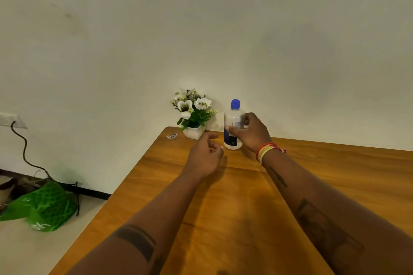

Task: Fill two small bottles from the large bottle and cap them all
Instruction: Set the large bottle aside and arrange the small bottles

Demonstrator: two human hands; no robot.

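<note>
**Right hand on the bottle, left hand loose beside it**

Right hand (252,133) of mine is wrapped around the middle of the bottle (232,127), thumb across the front over the label, fingers curled round the far side. It stands upright on the counter (245,196), near the back edge where the wood meets the white wall, and its blue cap (235,104) is on. The lower part carries a dark label; the upper part is clear.

My left hand (205,154) hovers just to the left of the bottle's base, fingers loosely curled and apart, holding nothing; I cannot tell whether a fingertip touches the bottle. A band of red and yellow threads (268,152) sits on my right wrist.

Just left of the bottle, against the wall, a small white pot of white flowers (193,114) stands at the counter's corner. A small wrapper-like scrap (172,136) lies near that corner. On the floor to the left lies a green bag (42,207), with a dark cable (24,152) running down the wall to it.
</note>
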